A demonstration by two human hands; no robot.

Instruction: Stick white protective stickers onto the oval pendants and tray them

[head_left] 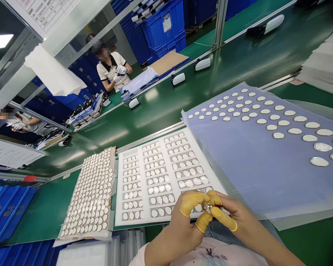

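Green desk [161, 107] carries a pale blue plastic sheet [261, 173] with rows of oval discs, right, and a white foam tray [118, 207] of slotted discs, centre. Above the tray's near edge, left hand [180, 229] and right hand [235, 216], in yellow finger cots, share a pinch grip on one small shiny oval metal disc [207, 207]. Judged light, stiff, slippery, easily marked: hold by the rim. Face tilted up; long axis too small to tell.

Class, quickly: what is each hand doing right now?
Left hand: closed, pinching a small shiny disc.
Right hand: closed on the same disc.
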